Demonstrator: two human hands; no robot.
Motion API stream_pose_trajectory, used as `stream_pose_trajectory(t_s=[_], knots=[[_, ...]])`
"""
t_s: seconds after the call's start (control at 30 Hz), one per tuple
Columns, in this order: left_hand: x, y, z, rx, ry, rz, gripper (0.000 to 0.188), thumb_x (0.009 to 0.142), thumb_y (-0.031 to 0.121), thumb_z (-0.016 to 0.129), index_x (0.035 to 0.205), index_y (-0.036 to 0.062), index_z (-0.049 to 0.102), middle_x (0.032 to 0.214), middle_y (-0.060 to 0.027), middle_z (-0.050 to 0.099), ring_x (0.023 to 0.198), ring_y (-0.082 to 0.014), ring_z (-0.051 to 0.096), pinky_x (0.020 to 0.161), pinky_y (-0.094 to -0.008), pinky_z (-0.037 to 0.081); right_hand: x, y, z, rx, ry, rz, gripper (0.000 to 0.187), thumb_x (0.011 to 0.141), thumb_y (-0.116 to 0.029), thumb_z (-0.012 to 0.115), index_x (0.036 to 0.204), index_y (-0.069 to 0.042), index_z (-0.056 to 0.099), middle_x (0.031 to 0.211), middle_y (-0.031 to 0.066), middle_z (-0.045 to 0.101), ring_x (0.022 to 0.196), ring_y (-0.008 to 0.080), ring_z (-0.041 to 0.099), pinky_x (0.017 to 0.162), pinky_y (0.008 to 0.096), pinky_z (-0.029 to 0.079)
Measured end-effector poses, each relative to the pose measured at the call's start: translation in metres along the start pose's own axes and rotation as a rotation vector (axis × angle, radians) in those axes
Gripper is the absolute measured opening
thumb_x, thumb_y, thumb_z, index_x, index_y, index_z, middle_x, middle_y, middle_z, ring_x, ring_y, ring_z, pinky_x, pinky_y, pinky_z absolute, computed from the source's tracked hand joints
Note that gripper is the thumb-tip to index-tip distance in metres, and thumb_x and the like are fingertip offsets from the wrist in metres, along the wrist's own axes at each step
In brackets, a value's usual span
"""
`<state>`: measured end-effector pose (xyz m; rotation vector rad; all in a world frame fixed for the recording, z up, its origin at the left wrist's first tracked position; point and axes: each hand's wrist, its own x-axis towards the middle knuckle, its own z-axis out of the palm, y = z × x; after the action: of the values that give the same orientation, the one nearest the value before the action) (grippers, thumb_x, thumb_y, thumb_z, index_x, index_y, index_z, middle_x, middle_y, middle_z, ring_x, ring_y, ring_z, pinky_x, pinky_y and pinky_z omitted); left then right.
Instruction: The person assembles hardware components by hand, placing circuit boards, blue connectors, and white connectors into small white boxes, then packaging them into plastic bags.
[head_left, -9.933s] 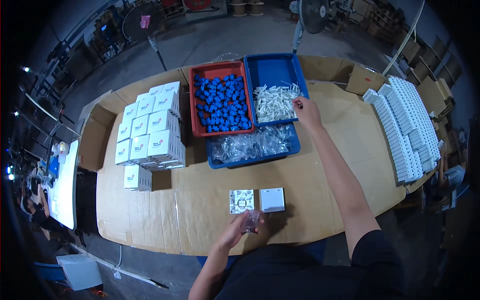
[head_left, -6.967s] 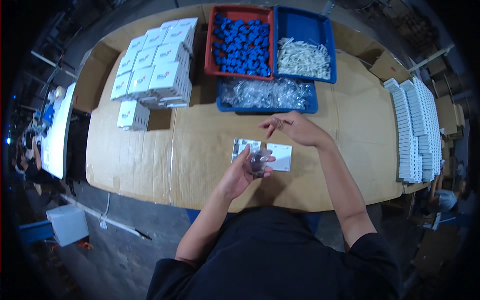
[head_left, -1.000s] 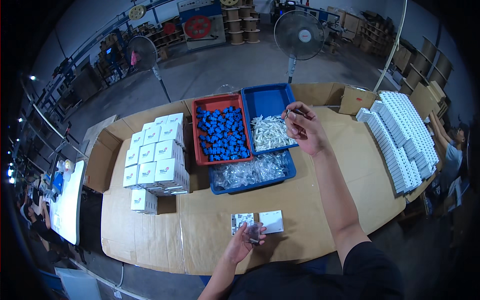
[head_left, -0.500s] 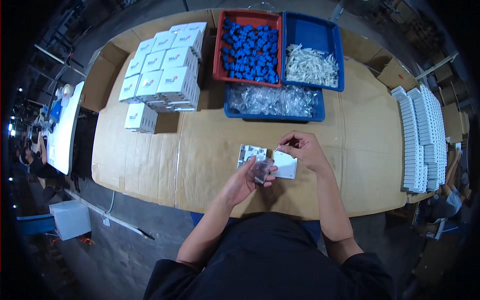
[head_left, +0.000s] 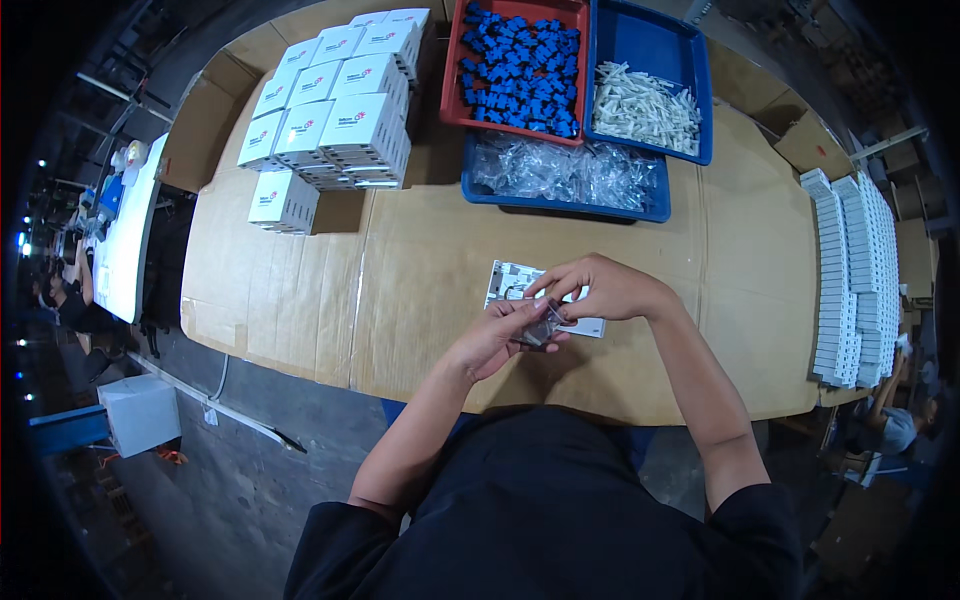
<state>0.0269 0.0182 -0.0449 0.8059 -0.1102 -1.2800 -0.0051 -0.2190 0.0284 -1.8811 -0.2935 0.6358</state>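
My left hand (head_left: 488,342) is closed on a small clear plastic bag (head_left: 541,331), thumb on top and fingers beneath. Over the bag's upper end, my right hand (head_left: 618,288) bends down with its fingers pinched together. Whatever sits between those fingertips is too small and too covered to name. Behind the hands, an opened white case (head_left: 505,278) with small parts inside lies on the cardboard-covered table (head_left: 420,300). A flat white panel (head_left: 588,327) beside it is mostly hidden under my right hand.
Beyond my hands stand a blue tray of clear bags (head_left: 470,182), a red tray of blue pieces (head_left: 453,100) and a blue tray of white slim pieces (head_left: 650,35). White boxes (head_left: 345,120) are stacked left; white cases (head_left: 850,280) are stacked right. People work at both sides.
My right hand has moved left from above the white panel to the plastic bag in my left hand. The table and trays appear higher in the view.
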Motion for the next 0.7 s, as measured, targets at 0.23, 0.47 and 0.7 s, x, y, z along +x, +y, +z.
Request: stream_pose_trajectory(t_s=[0.23, 0.47, 0.7], knots=[[-0.005, 0.004, 0.009, -0.092, 0.038, -0.012, 0.052, 0.108, 0.04, 0.057, 0.135, -0.0051, 0.058, 0.121, -0.0197, 0.072, 0.106, -0.0276, 0.075, 0.093, -0.0381, 0.062, 0.0, 0.013, 0.005, 0.211, -0.106, 0.097, 0.04, 0.112, -0.029, 0.049, 0.139, -0.004, 0.065, 0.132, 0.0129, 0.07, 0.111, 0.0201, 0.065, 0.1, 0.0354, 0.05], [-0.002, -0.003, -0.002, -0.113, 0.025, -0.017, 0.05, 0.109, 0.04, 0.055, 0.134, -0.0027, 0.057, 0.121, -0.0198, 0.072, 0.107, -0.0279, 0.075, 0.093, -0.0395, 0.062, 0.007, 0.008, 0.017, 0.206, -0.146, 0.113, 0.062, 0.11, -0.055, 0.042, 0.145, -0.006, 0.059, 0.128, 0.0107, 0.069, 0.117, 0.0201, 0.062, 0.103, 0.0357, 0.048], [-0.003, 0.009, 0.013, -0.155, 0.036, 0.018, 0.041, 0.109, 0.035, 0.057, 0.125, -0.0027, 0.062, 0.112, -0.0189, 0.074, 0.104, -0.0299, 0.075, 0.092, -0.0411, 0.062, 0.0, -0.012, 0.003, 0.289, -0.116, 0.146, 0.06, 0.11, -0.053, 0.043, 0.142, -0.004, 0.059, 0.12, 0.0081, 0.068, 0.109, 0.0158, 0.063, 0.095, 0.0323, 0.052]])
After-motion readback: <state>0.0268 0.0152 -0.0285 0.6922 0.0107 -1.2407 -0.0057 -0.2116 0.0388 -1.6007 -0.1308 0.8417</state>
